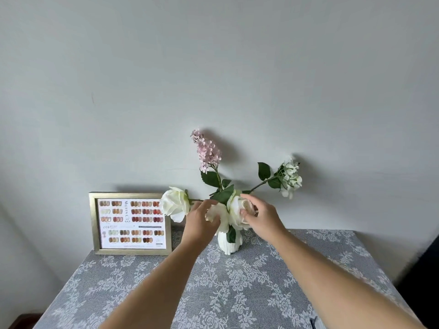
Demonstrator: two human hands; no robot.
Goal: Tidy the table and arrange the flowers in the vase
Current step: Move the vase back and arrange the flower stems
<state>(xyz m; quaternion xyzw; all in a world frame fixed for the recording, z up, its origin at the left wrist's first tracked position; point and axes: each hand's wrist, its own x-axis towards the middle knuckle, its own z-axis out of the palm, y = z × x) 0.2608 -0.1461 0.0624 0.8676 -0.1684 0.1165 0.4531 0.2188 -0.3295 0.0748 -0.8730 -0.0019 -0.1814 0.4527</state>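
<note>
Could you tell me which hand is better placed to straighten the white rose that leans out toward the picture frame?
Left, probably. The left hand is right beside the leaning white rose, next to its stem, while the right hand is cupped on the middle rose over the vase, farther off.

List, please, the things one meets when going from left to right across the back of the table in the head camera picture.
framed colour chart → white rose leaning left → left hand → white vase → right hand → white hydrangea sprig
</note>
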